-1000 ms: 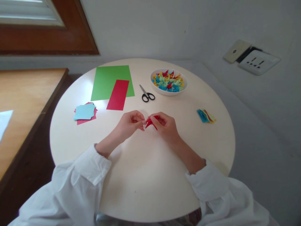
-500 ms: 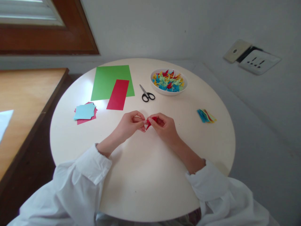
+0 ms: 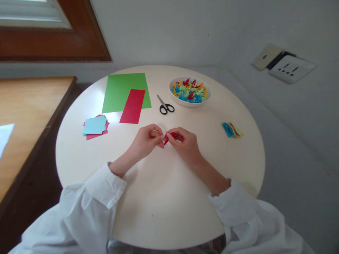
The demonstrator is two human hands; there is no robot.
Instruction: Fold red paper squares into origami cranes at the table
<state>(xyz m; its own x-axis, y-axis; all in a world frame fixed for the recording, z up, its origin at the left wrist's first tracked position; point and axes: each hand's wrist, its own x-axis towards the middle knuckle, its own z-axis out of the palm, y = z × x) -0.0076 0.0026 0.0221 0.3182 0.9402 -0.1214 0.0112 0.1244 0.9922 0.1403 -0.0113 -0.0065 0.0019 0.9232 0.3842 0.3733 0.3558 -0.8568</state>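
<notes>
Between my two hands is a small folded piece of red paper (image 3: 166, 140), held above the middle of the round white table (image 3: 164, 211). My left hand (image 3: 147, 140) pinches its left side between thumb and fingertips. On the other side my right hand (image 3: 184, 143) grips it, thumb on top. Fingers hide much of the paper, so its full shape cannot be made out. Beyond my hands lie black-handled scissors (image 3: 166, 107), slightly open, with their blades pointing away.
A white bowl (image 3: 190, 104) full of colourful folded paper cranes stands at the back right. Green paper (image 3: 113, 91) lies under a red strip (image 3: 132, 107). Cut blue and red squares (image 3: 94, 126) are stacked at left, flat folded papers (image 3: 232, 130) at right. A wooden table (image 3: 39, 102) stands farther left.
My right thumb and fingers have shifted slightly on the red paper, and less of its pointed lower part shows. Everything else lies as before.
</notes>
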